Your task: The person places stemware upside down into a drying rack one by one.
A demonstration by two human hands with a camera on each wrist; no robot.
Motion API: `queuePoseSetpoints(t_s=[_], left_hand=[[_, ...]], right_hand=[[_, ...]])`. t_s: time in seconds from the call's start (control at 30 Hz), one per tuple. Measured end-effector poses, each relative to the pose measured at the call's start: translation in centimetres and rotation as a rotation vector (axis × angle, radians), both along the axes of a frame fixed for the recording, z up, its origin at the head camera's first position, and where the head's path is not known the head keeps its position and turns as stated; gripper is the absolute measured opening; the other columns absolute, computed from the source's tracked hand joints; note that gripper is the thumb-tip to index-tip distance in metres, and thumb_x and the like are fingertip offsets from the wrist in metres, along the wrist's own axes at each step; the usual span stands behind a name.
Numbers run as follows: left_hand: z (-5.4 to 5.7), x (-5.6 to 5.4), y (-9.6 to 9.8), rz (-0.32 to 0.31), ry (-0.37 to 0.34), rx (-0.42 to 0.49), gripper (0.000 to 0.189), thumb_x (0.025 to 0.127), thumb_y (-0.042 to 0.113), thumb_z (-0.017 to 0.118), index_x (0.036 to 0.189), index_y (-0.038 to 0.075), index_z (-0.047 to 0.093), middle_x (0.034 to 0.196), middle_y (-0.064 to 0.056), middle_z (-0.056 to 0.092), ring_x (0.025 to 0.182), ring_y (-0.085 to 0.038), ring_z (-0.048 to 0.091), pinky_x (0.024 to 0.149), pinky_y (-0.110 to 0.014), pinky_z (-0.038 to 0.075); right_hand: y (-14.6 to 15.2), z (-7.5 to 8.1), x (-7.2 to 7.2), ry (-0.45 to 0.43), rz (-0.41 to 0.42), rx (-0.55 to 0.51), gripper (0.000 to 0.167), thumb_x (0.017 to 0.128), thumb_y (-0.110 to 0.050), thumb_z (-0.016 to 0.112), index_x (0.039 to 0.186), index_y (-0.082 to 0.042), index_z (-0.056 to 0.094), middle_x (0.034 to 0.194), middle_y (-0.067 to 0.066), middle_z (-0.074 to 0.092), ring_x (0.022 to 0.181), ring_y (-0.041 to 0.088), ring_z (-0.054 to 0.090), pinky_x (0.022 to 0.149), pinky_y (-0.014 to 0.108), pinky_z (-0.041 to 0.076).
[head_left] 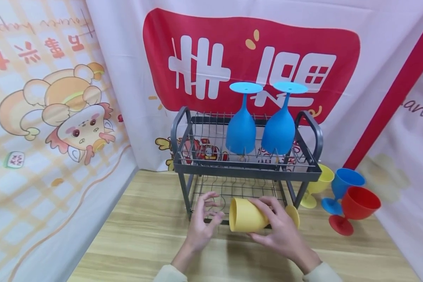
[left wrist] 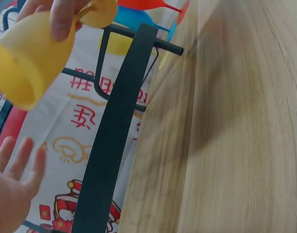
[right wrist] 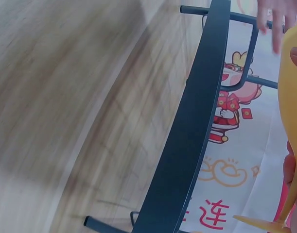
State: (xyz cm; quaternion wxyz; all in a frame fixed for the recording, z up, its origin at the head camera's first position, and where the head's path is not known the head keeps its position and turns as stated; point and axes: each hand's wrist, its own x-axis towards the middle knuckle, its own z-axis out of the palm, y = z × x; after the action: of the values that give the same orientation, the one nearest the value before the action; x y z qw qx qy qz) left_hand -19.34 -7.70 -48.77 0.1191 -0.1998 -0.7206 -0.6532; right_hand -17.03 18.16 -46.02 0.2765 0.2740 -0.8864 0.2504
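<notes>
A yellow plastic goblet lies sideways in my right hand, its mouth turned to the left. The right thumb and fingers grip it round the bowl's base and stem, and its round foot shows beyond the hand. My left hand hovers left of the mouth, fingers spread and apart from the goblet. In the left wrist view the same left hand is empty below the goblet. Both hands are in front of a dark two-tier dish rack.
Two blue goblets stand upside down on the rack's upper tier. Right of the rack, a yellow goblet, a blue goblet and a red goblet stand upright on the wooden table. Printed cloth hangs behind and beside.
</notes>
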Motion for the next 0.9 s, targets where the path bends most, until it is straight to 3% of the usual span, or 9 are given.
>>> queuePoseSetpoints(t_s=[0.13,0.27,0.4,0.53,0.77,0.9], left_hand=[[0.4,0.2,0.4,-0.158,-0.064,-0.041,0.07,0.097,0.028,0.071,0.158,0.028,0.038,0.159,-0.007,0.048,0.131,-0.036,0.059,0.099,-0.038,0.059],[0.8,0.2,0.7,-0.222,-0.095,-0.073,0.074,0.095,0.031,0.074,0.159,0.03,0.037,0.156,-0.012,0.049,0.13,-0.031,0.059,0.096,-0.033,0.06],[0.9,0.2,1.0,-0.199,-0.101,-0.108,0.072,0.091,0.028,0.079,0.154,0.028,0.044,0.142,-0.007,0.058,0.115,-0.02,0.063,0.091,-0.03,0.06],[0.9,0.2,1.2,-0.165,-0.089,-0.105,0.069,0.088,0.025,0.082,0.148,0.025,0.049,0.132,-0.006,0.061,0.105,-0.017,0.062,0.089,-0.029,0.06],[1.0,0.4,1.3,-0.156,-0.073,-0.085,0.069,0.087,0.024,0.084,0.147,0.02,0.051,0.13,-0.007,0.061,0.104,-0.017,0.062,0.088,-0.029,0.061],[0.8,0.4,1.2,-0.137,-0.08,-0.04,0.07,0.086,0.02,0.084,0.148,0.01,0.05,0.133,-0.011,0.06,0.105,-0.019,0.063,0.088,-0.029,0.062]], right_hand=[[-0.7,0.2,-0.3,0.024,0.007,0.027,0.106,0.055,-0.029,0.106,0.15,-0.022,0.058,0.134,0.008,0.058,0.112,0.022,0.067,0.088,0.043,0.066],[-1.2,0.3,-0.5,0.06,0.019,0.047,0.106,0.055,-0.029,0.105,0.15,-0.023,0.058,0.135,0.01,0.058,0.111,0.023,0.068,0.087,0.041,0.066],[-1.4,0.3,-0.5,0.066,0.028,0.064,0.103,0.056,-0.03,0.104,0.149,-0.022,0.059,0.136,0.009,0.058,0.113,0.021,0.067,0.087,0.04,0.066],[-1.3,0.2,-0.5,0.073,0.032,0.08,0.103,0.056,-0.031,0.104,0.149,-0.021,0.059,0.136,0.008,0.058,0.113,0.019,0.066,0.086,0.039,0.065],[-1.3,0.0,-0.7,0.087,0.023,0.113,0.106,0.057,-0.033,0.104,0.151,-0.022,0.058,0.136,0.007,0.059,0.113,0.018,0.064,0.087,0.04,0.065],[-1.5,-0.2,-0.5,0.113,-0.003,0.107,0.111,0.058,-0.037,0.104,0.155,-0.021,0.053,0.137,0.009,0.06,0.118,0.022,0.062,0.093,0.045,0.062]])
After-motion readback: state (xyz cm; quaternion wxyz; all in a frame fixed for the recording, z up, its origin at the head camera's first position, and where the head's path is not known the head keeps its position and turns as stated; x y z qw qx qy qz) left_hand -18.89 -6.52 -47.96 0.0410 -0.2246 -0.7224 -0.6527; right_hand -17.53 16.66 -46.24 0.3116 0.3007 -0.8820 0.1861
